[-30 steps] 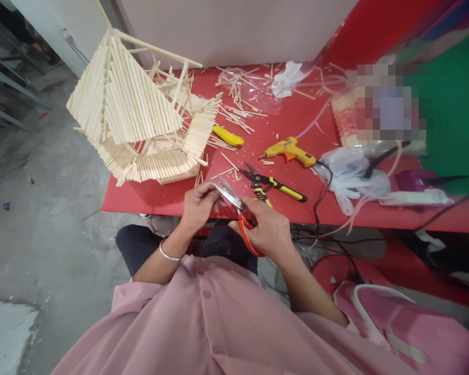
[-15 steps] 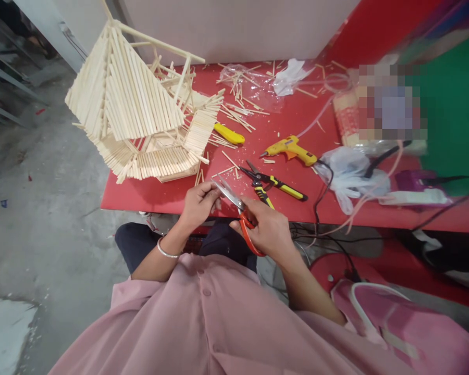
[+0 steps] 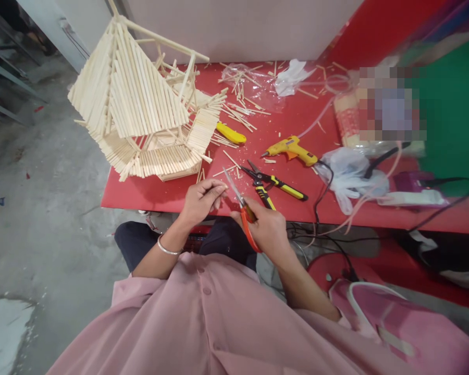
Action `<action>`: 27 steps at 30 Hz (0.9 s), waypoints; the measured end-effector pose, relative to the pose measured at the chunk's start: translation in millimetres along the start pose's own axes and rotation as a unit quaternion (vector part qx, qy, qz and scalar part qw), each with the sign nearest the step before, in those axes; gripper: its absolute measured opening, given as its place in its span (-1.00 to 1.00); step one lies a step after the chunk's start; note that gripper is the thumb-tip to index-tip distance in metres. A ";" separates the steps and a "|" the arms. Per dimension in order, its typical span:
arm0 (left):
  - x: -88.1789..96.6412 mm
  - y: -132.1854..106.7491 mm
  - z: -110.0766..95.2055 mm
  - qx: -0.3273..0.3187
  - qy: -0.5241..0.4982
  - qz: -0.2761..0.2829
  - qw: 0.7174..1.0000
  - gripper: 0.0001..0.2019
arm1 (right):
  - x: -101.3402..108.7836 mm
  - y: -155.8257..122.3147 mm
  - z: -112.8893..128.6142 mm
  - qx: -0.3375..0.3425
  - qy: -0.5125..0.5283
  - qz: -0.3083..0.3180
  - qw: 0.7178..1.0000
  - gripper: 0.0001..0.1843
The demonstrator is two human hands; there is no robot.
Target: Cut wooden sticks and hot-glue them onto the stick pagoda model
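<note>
Your left hand (image 3: 205, 202) is at the table's near edge, thumb and forefinger brought together in a narrow pinch; I cannot tell whether they close on anything, as a pale spot at the tips is too small to make out. Your right hand (image 3: 269, 225) holds the scissors (image 3: 241, 203) by their orange-red handles, the blades looking nearly together and pointing far and left, just right of your left fingertips.

Just beyond the scissors, to the right, the black-and-yellow cutters (image 3: 284, 189) lie on the red table (image 3: 156, 198) with their handles spread. Farther off, the yellow glue gun (image 3: 291, 149) lies with its nozzle to the left.

On the left of the table, beyond your left hand, stands the stick model (image 3: 146, 99), its roof clad in pale sticks. A yellow-handled tool (image 3: 231, 134) lies just right of it, near loose sticks (image 3: 242, 119). A white plastic bag (image 3: 342, 174) sits to the right of the glue gun.
</note>
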State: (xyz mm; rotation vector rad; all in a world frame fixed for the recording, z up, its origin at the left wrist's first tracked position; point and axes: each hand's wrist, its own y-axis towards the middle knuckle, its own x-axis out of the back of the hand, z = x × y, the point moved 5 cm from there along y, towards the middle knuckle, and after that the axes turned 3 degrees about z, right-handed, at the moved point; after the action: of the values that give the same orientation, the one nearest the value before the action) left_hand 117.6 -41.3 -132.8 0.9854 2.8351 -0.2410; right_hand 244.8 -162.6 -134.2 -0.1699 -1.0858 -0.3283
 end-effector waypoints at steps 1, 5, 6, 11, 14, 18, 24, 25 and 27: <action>0.1 -0.6 1.0 0.006 -0.012 -0.003 1.000 -0.77 | -2.6 3.2 0.4 -0.025 -0.034 -0.003 0.999 -0.38; 5.9 -7.8 2.9 0.010 -0.065 -0.012 0.998 -0.70 | -15.0 19.7 7.2 -0.037 -0.119 -0.018 0.992 -0.38; 8.7 -10.9 2.7 0.010 -0.079 -0.015 0.997 -0.68 | -16.7 23.1 9.7 -0.022 -0.119 -0.027 0.992 -0.40; 20.7 -27.0 -2.2 0.017 -0.111 -0.019 0.993 -0.65 | 5.4 27.6 32.1 0.095 -0.001 -0.144 0.985 -0.66; 23.4 -33.1 -7.5 0.014 -0.114 -0.007 0.993 -0.64 | 23.4 29.3 54.3 0.155 0.157 -0.139 0.965 -0.71; 26.8 -39.9 -16.3 0.010 -0.142 -0.010 0.990 -0.62 | 34.5 34.5 88.0 0.212 0.249 -0.114 0.938 -0.85; 26.8 -64.8 -41.0 0.086 -0.337 0.015 0.938 -0.60 | 54.5 21.4 128.2 0.370 0.161 -0.284 0.870 -0.78; 26.8 -69.7 -46.5 0.096 -0.360 0.016 0.928 -0.61 | 56.0 19.1 134.2 0.389 0.147 -0.300 0.859 -0.75; 31.0 -77.2 -57.1 0.095 -0.391 -0.002 0.916 -0.63 | 57.3 16.6 146.2 0.413 0.121 -0.321 0.844 -0.72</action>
State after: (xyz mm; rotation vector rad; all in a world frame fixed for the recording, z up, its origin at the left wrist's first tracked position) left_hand 41.2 -71.3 -74.0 0.6905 2.0986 -0.7360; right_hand 152.2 -114.1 -15.7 1.0098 -0.9207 -0.4318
